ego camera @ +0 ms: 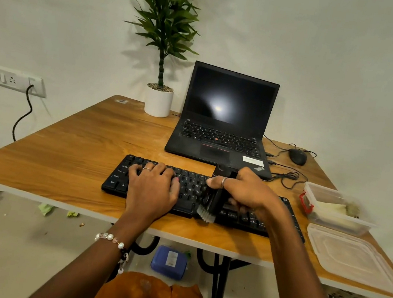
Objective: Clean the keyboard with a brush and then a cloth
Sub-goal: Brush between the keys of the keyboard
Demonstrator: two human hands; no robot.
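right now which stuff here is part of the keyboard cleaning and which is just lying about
In the job:
keyboard
brush, gripped by the right hand
left hand, resting flat on the keys

Just lying about:
laptop
mouse
potted plant
plastic box, contents unclear
box lid

Likely home office: laptop [222,124], mouse [297,156], potted plant [166,42] on desk [83,147].

bare table [76,146] lies left of the keyboard [191,194]; laptop [221,129] behind and container [334,207] right hem it in.
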